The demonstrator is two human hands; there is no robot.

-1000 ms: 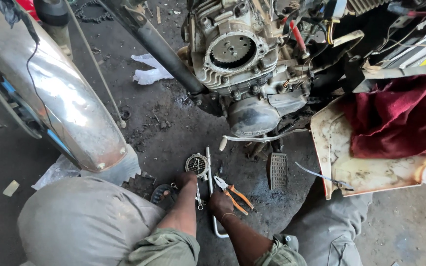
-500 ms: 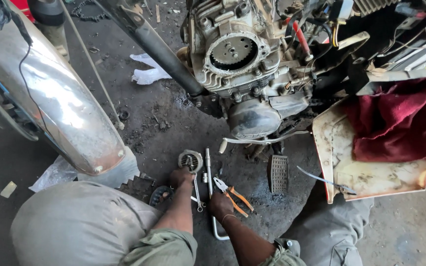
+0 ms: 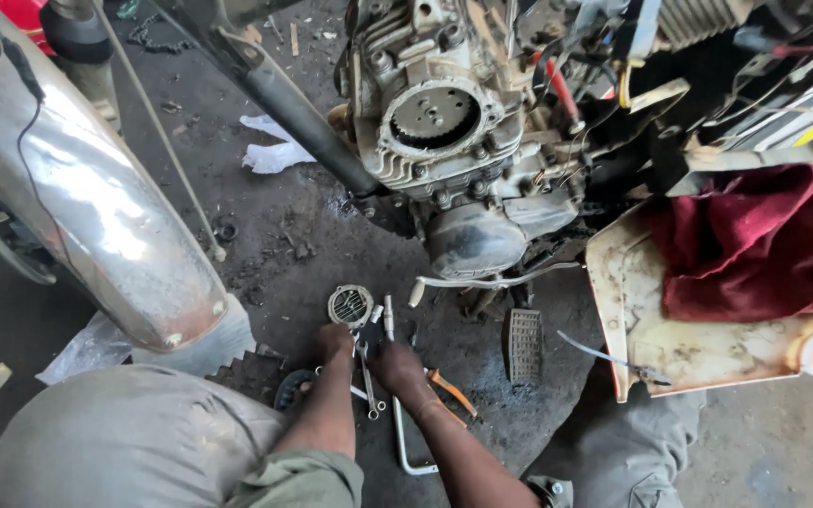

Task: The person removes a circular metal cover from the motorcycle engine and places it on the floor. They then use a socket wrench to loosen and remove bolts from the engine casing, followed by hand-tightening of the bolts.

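Observation:
My left hand [image 3: 335,341] reaches down to the greasy floor, fingers curled among metal tools just below a round toothed engine part [image 3: 350,305]. My right hand [image 3: 395,365] rests beside it, over pliers with orange handles [image 3: 451,390] and next to a spanner [image 3: 368,376]. I cannot tell what either hand grips. Above them sits a motorcycle engine [image 3: 444,141] with its side cover off, a round opening showing.
A chrome mudguard [image 3: 87,207] fills the left. A dark frame tube [image 3: 275,89] slants to the engine. A foot peg [image 3: 523,344] and bent rod [image 3: 405,442] lie on the floor. A dirty white panel [image 3: 651,329] with maroon cloth [image 3: 764,245] lies right. My knees frame the bottom.
Both hands have drawn closer together over the tools; the right hand now covers most of the pliers. The view has shifted slightly.

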